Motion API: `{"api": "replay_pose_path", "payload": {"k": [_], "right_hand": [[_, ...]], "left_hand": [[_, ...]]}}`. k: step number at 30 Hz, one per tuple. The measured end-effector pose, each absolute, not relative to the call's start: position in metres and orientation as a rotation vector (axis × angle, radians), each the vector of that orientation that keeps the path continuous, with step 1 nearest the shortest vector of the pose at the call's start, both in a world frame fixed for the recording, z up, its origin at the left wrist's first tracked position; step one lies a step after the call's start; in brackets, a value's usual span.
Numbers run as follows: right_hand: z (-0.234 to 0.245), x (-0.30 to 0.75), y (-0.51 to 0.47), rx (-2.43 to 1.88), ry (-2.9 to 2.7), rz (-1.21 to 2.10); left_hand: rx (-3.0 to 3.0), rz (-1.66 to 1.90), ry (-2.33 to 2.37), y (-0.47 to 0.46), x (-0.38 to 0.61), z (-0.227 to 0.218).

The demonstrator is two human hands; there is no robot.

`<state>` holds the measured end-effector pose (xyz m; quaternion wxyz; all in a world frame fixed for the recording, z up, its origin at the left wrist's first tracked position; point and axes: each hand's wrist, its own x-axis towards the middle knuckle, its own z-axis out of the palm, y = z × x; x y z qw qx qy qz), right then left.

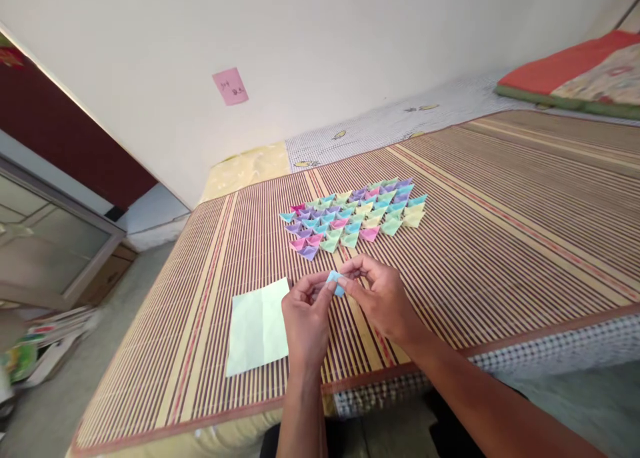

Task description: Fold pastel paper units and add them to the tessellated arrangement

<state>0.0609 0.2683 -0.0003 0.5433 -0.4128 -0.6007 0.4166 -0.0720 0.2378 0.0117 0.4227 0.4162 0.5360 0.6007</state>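
A small folded piece of light blue paper (335,283) is pinched between both hands above the striped mat. My left hand (309,305) grips its left side with thumb and fingers. From the right, my right hand (376,291) holds the other side, thumb against the paper's face. Just beyond the hands, several rows of small folded paper pieces (370,233) lie on the mat in pink, purple, blue, green and yellow. Beside my left hand rests a creased sheet of pale green paper (259,328), partly behind that hand.
The striped mat (165,311) covers a bed with a checked sheet (560,348) at its front edge. Folded bedding (560,71) lies at the far right. A pink note (231,86) is on the wall. Papers (55,341) are on the floor at left.
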Motion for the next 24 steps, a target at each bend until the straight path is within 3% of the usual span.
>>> {"api": "replay_pose_path", "payload": {"k": [11, 24], "right_hand": [[0.004, 0.071, 0.273, -0.813, -1.678, 1.146], [0.003, 0.071, 0.272, -0.816, -1.609, 1.218]], "left_hand": [[0.889, 1.506, 1.2, 0.242, -0.076, 0.002], [1.055, 1.431, 1.175, 0.236, -0.081, 0.01]]}}
